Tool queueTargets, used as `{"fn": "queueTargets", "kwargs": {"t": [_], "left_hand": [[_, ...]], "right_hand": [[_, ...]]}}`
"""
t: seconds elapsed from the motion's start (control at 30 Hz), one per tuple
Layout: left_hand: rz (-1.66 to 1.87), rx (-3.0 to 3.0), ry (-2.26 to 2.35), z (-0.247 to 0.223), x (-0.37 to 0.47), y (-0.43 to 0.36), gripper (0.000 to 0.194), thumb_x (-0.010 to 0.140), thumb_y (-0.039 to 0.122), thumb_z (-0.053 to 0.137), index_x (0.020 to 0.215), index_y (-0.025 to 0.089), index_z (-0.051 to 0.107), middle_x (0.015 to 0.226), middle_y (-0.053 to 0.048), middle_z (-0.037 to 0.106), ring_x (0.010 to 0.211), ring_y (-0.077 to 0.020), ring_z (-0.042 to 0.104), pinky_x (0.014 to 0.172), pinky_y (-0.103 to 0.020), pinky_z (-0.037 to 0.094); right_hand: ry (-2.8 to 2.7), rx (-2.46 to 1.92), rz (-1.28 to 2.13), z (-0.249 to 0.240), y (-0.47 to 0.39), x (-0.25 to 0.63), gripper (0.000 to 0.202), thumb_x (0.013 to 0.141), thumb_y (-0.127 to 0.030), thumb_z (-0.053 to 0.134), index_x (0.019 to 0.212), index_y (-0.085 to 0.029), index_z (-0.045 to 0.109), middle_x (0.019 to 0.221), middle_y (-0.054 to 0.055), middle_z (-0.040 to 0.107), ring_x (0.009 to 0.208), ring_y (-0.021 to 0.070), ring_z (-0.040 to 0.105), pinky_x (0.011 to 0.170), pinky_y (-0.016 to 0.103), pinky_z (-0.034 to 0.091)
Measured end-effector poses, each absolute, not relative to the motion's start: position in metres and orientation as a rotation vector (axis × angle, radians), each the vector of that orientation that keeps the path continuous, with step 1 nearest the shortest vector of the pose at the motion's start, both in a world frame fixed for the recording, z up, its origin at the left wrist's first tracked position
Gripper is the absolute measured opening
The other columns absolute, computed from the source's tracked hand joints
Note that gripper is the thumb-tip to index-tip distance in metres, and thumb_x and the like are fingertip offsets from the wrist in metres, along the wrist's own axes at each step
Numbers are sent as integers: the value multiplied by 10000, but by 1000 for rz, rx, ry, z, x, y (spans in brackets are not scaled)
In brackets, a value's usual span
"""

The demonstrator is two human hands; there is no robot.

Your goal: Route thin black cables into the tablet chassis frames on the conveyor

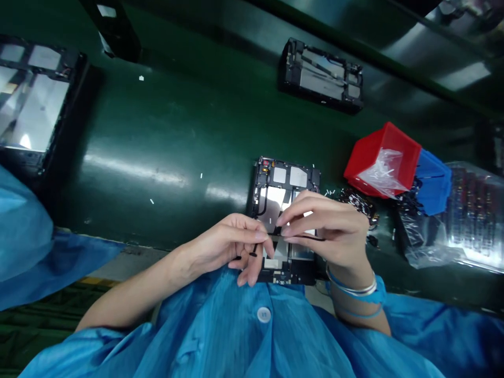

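Your left hand [246, 244] is nearly closed, a short dark piece [253, 254] between its fingers; your right hand [334, 223] pinches one thin black cable [309, 238]; whether they join, I can't tell. A loose pinch could drop either onto the one open assembly [275, 202] beneath your hands. Count one similar block [323, 79] beyond your right hand, one more block [37, 105] far left of your left, plus one red bin [366, 160] and one blue bin [435, 184] right of your right.

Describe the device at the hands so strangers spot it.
On the green table, find the near edge by the blue smock. A dark device with pale panels lies there, partly hidden by the left hand and right hand. Unlike the leftmost unit and the topmost unit, it has hands over it.
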State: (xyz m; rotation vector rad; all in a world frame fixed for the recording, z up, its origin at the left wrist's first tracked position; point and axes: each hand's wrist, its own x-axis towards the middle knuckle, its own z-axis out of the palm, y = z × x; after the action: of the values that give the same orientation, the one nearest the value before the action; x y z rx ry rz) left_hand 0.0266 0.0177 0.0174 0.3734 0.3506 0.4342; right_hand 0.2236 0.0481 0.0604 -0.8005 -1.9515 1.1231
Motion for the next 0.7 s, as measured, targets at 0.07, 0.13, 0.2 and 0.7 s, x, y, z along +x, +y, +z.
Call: {"fn": "queueTargets", "kwargs": {"t": [0.07,0.13,0.2,0.7], "left_hand": [[468,521,463,17,19,11,357,910,412,518,824,108,684,579,-85,680,407,-117,578,344,-180,256],[590,825,731,15,10,4,361,938,412,471,908,120,682,633,-71,687,474,-121,590,399,-192,333],[782,1239,1070,9,2,-1,268,934,339,497,968,139,672,733,-62,702,593,-136,618,523,-227,444],[859,2367,1099,-18,-4,-6,386,839,56,480,1205,104,592,1177,-163,655,1056,-259,622,874,-396,556]], "right_hand": [[-1859,-939,1176,59,48,223,71,774,-176,748,759,-242,729,773,13,732,695,150,653,631,309,516],[-1703,-1160,1268,56,51,223,71,771,-238,757,726,-223,704,688,6,703,635,137,637,567,275,495],[-1581,-1344,1430,52,56,223,170,758,-329,766,696,-198,677,603,-5,663,555,116,605,507,245,468],[-1601,-1569,1791,35,79,221,318,740,-405,758,597,-173,594,439,-41,587,390,60,498,408,196,376]]}}
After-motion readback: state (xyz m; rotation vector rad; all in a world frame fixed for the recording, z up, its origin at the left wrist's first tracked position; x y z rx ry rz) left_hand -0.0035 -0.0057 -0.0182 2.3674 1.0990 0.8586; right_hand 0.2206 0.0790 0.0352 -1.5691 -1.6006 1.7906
